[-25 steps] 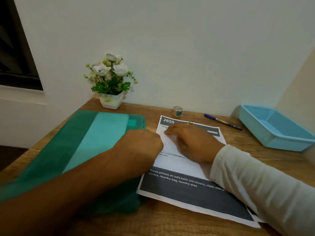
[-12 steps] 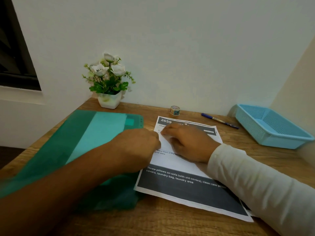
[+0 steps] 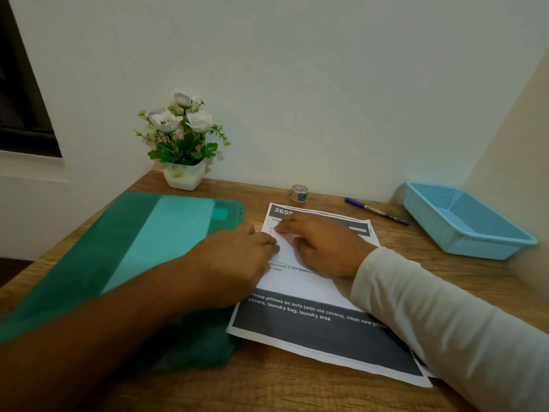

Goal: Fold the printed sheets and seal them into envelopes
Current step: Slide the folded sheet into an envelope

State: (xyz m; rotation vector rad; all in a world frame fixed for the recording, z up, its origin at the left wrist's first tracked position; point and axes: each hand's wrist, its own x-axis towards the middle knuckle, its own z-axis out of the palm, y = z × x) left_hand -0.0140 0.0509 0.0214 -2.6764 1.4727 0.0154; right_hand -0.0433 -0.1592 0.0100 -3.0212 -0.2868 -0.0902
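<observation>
A stack of printed sheets [image 3: 312, 331] with dark header and footer bands lies on the wooden table [image 3: 297, 388], just right of centre. My left hand [image 3: 234, 263] sits at the top sheet's left edge, its curled fingers pinching that edge. My right hand [image 3: 323, 248] rests on the upper part of the top sheet, fingertips pressing near the top left corner and thumb spread out. A lower sheet peeks out at the stack's bottom right. No envelope is plainly visible.
A green plastic folder [image 3: 166, 242] lies to the left, partly under my left arm. A potted artificial plant [image 3: 184, 150] stands at the back. A small tape roll [image 3: 299, 193], a blue pen [image 3: 377, 211] and a light blue basket [image 3: 475, 251] sit at the back right.
Both hands stay on the sheet in almost the same place. My right thumb has spread away from the fingers, and the view has shifted slightly.
</observation>
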